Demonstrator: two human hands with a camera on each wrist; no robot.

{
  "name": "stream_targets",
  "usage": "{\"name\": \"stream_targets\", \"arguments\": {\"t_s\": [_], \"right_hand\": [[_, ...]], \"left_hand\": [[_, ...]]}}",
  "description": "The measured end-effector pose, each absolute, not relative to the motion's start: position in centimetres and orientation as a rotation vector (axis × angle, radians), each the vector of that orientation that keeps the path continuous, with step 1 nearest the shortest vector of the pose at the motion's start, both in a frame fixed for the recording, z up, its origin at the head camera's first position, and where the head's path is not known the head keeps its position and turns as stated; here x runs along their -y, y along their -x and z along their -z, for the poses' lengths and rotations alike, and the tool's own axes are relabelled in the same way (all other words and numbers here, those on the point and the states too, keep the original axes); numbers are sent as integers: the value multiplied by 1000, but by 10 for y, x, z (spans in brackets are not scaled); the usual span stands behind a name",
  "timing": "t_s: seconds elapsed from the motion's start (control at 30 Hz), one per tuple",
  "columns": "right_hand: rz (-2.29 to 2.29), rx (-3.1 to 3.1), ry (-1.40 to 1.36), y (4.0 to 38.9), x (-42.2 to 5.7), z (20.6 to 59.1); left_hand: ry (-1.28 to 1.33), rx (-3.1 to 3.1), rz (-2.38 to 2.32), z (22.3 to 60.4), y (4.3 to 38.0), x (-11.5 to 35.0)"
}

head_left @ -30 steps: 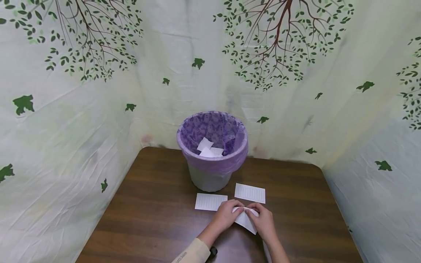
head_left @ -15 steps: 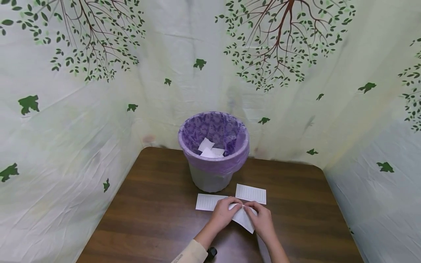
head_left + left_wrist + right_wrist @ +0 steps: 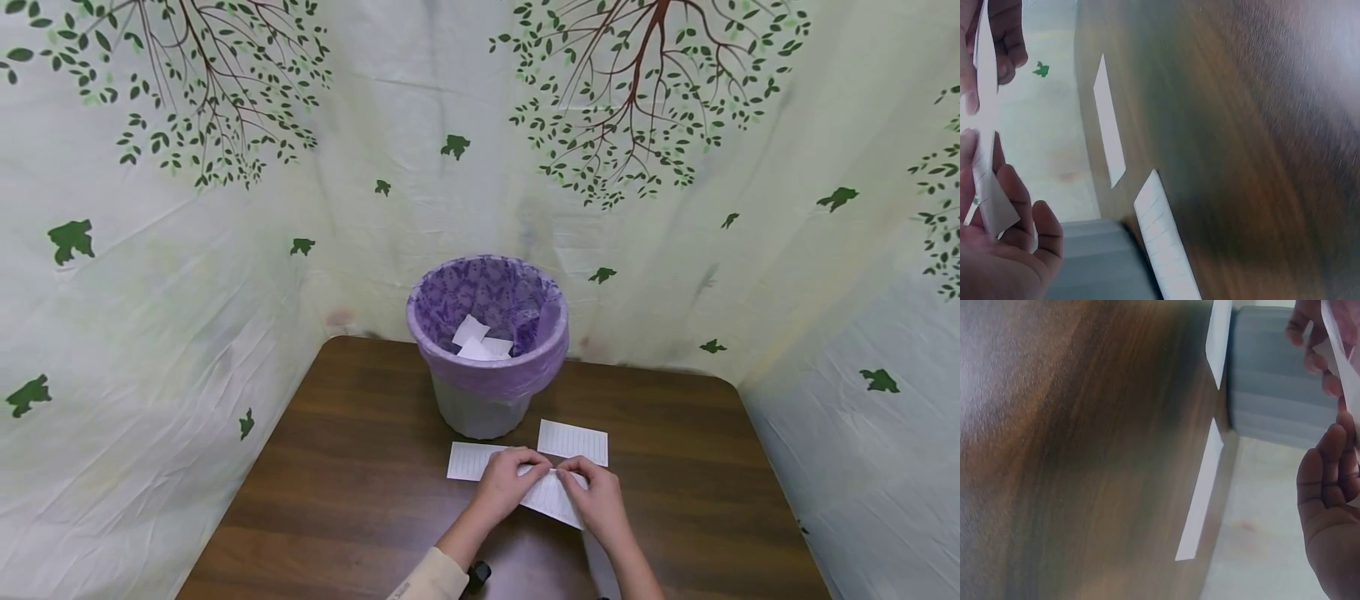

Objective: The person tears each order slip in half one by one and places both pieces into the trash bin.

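Observation:
In the head view a lined white paper slip (image 3: 551, 502) is held up between both hands in front of the bin. My left hand (image 3: 502, 485) pinches it near the middle of its upper edge, thumb toward me. My right hand (image 3: 600, 498) pinches the same edge close by, its fingertips almost meeting the left ones. The left wrist view has the slip (image 3: 986, 81) nearly edge-on, with a corner bent near the left palm (image 3: 1004, 269). From the right wrist, the slip (image 3: 1341, 356) appears raised above the table, beside the curled right fingers (image 3: 1311, 475).
Two lined slips lie on the brown table (image 3: 360, 467): one slip (image 3: 468, 461) left of the hands, partly covered, another slip (image 3: 573, 442) behind them. A bin (image 3: 483, 412) with a purple liner (image 3: 491, 379) stands behind, holding several white papers (image 3: 474, 337). Leaf-printed curtains surround the table.
The held slip has tilted so its lined face shows more toward me and looks flatter. My hands have shifted slightly, with the left one covering more of the left slip on the table.

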State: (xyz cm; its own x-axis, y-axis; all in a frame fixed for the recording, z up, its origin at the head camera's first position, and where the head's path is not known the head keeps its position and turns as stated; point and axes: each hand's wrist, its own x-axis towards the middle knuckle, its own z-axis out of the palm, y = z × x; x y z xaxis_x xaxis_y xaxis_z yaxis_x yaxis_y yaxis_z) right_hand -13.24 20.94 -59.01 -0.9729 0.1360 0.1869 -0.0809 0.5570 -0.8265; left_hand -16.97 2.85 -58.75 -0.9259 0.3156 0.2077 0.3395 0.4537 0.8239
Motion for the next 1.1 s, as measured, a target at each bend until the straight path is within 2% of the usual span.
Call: {"name": "stream_targets", "arguments": {"t_s": [0.33,0.5,1.1], "right_hand": [[-1220,2591,-91,132,-207,584],[-1260,2599,-72,133,-204,578],[-2213,2347,200,130,-202,556]], "left_hand": [[668,2717,1378,580,171,-23],[677,2654,1375,579,170,-22],[773,2376,1428,565,165,-15]]}}
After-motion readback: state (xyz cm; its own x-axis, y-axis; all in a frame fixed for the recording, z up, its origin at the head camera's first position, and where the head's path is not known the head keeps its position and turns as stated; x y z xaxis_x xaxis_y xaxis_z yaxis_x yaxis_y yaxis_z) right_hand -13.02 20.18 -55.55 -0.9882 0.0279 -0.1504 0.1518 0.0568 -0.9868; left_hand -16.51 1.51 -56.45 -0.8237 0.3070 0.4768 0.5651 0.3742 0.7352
